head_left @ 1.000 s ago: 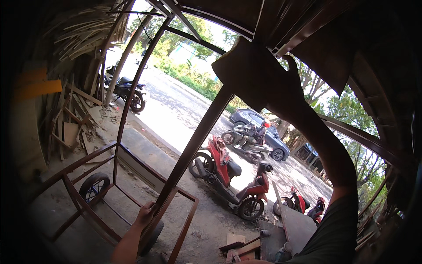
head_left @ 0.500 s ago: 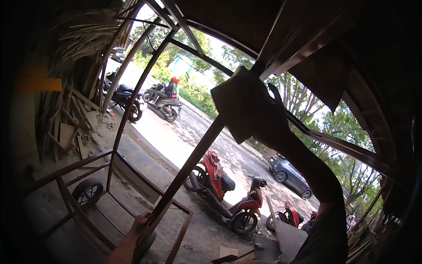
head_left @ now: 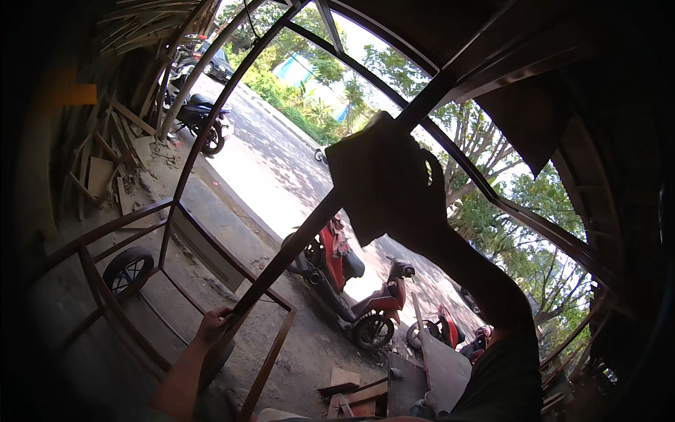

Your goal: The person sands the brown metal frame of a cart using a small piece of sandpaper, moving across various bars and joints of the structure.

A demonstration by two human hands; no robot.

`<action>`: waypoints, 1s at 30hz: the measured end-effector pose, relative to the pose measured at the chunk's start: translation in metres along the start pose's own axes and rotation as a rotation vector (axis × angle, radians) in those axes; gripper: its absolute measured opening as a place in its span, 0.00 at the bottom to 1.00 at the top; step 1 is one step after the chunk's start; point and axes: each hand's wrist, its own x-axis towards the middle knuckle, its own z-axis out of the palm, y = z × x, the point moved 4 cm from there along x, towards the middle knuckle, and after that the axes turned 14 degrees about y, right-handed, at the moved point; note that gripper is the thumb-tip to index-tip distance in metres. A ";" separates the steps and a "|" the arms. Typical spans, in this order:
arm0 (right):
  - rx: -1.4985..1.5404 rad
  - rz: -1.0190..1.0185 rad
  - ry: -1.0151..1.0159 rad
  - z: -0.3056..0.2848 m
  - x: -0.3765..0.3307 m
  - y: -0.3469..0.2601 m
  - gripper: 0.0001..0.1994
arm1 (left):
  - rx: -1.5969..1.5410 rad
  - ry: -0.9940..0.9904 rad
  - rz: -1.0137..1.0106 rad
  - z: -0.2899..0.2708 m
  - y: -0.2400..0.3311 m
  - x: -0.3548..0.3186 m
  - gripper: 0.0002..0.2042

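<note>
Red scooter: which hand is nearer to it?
Right, narrowly. The right hand, pressing a cloth to the frame bar, appears just above the red scooter; the left hand grips the bar's lower end.

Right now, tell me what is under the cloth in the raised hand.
The cloth lies over the long dark frame bar, pressed by the right hand. The covered stretch of bar and the palm are hidden.

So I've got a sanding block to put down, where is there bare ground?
Bare dirt lies between the frame's lower rail and the red scooter, right of the left hand. Crowded spots: wood scraps at bottom centre, offcuts by the left wall. The right hand presses a cloth on the bar.
</note>
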 end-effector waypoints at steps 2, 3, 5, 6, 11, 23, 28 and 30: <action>-0.252 -0.175 -0.048 0.008 -0.021 0.004 0.18 | 0.005 0.002 0.028 0.003 0.000 -0.002 0.23; -0.166 -0.108 -0.104 0.005 -0.016 0.000 0.19 | -0.001 -0.001 0.031 0.005 -0.003 -0.001 0.23; -0.481 -0.126 -0.271 -0.052 0.031 -0.012 0.18 | -0.006 -0.005 0.018 0.008 -0.003 0.002 0.24; -0.579 -0.121 -0.338 -0.061 0.032 -0.016 0.18 | -0.004 -0.036 -0.011 0.013 -0.006 -0.001 0.24; -0.518 -0.117 -0.264 -0.002 -0.007 0.000 0.21 | -0.052 0.011 -0.012 0.001 -0.003 0.003 0.23; -0.453 -0.080 -0.148 0.075 -0.074 0.000 0.21 | 0.034 0.048 -0.058 0.000 -0.002 0.002 0.23; -0.667 -0.612 -0.479 0.214 -0.253 -0.060 0.25 | -0.143 -0.015 -0.110 0.007 -0.036 0.013 0.36; -0.491 -0.546 -0.456 0.205 -0.246 -0.065 0.26 | -0.218 -0.007 -0.169 0.007 -0.022 0.006 0.43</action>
